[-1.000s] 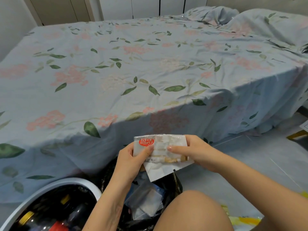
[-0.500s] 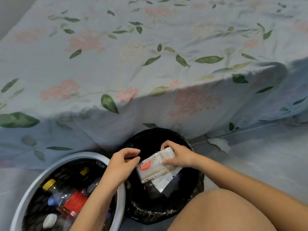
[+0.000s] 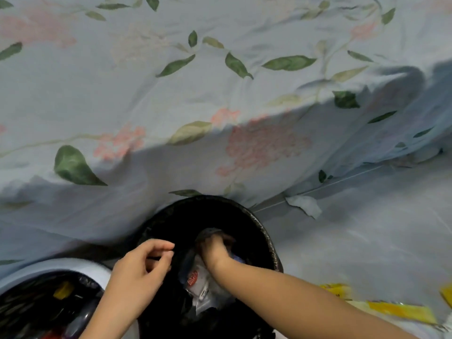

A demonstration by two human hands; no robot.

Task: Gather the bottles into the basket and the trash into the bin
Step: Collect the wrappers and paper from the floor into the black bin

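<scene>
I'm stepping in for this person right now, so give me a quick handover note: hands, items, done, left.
Left hand: above the bin's near rim, fingers loosely curled, holding nothing.
Right hand: deep in the black-lined bin, pushing trash down; grip unclear.
White packet with a red logo: in the bin.
Basket: bottles inside.
Left: white crumpled tissue on the floor by the bed, yellow wrappers on the floor at right.

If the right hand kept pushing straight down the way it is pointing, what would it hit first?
Most likely the trash already in the bin: the right hand is below the rim, fingers down, right by the white wrapper and other packaging. Depth is unclear, so whether it already touches them cannot be told.
</scene>
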